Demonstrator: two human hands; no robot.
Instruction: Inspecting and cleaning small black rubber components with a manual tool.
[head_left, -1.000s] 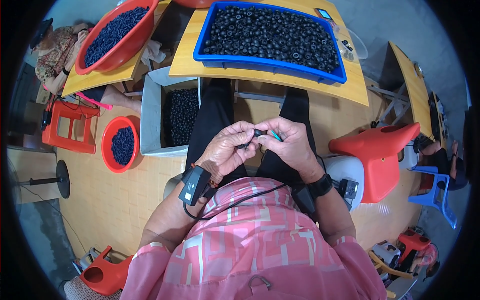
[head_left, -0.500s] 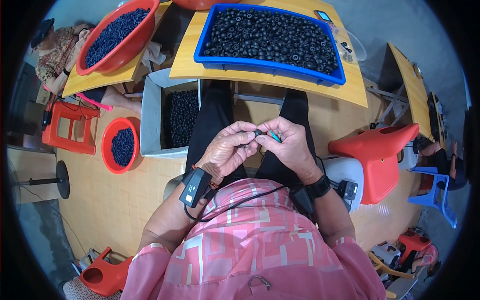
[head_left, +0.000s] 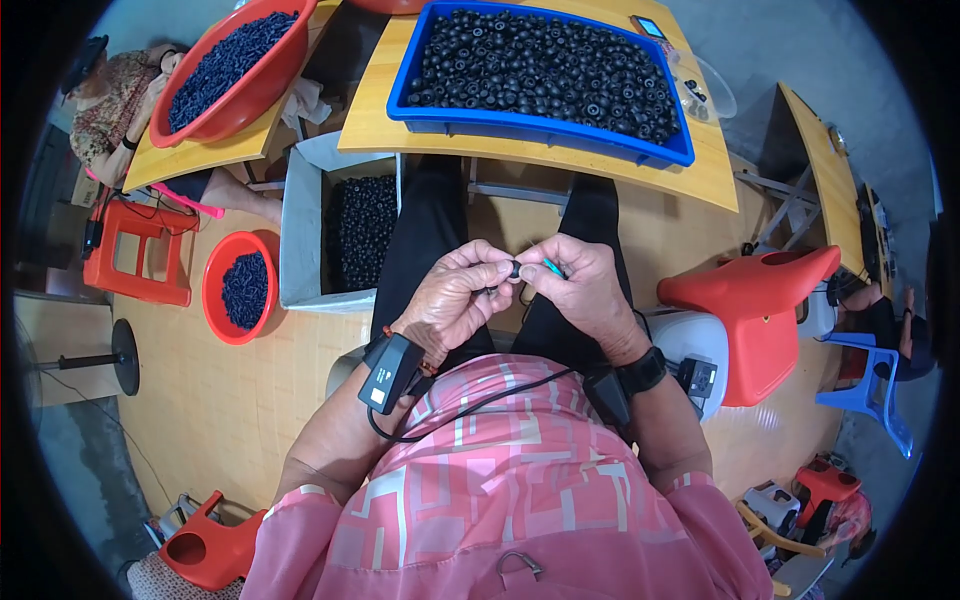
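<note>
My left hand pinches a small round black part between thumb and index finger, above my lap. Close beside it, my right hand is closed on a slim teal-handled tool; its working end is hidden by the fingers. The right fingertips are touching or nearly touching the black part. Something dark also shows under the curled left fingers, too small to make out. Beyond my knees, many similar black round parts fill a blue tray on a yellow table.
A grey box of black parts stands left of my legs, next to a red basin of dark thin pieces. A larger red basin tilts on the left table. Red stool left, red chair right. Another person sits far left.
The black part has turned slightly in my left fingers. My right hand and the teal tool have shifted a little, the tool's handle now pointing slightly more to the right.
</note>
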